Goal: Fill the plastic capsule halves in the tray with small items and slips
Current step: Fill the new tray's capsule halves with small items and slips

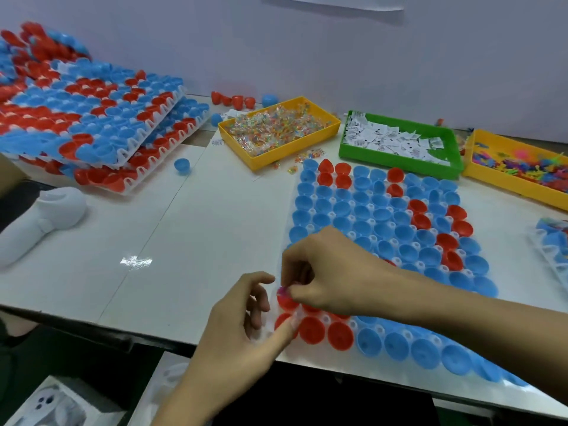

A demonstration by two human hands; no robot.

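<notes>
The right hand pinches a small pink item over a red capsule half at the near left corner of the tray on the surface, the left hand rests relaxed beside it, and nearly all other halves look empty, so filling seems just begun.

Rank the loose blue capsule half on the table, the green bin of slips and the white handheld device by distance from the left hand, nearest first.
1. Loose blue capsule half, beyond the left hand, slightly left.
2. White handheld device, far left.
3. Green bin, far back, right.
</notes>
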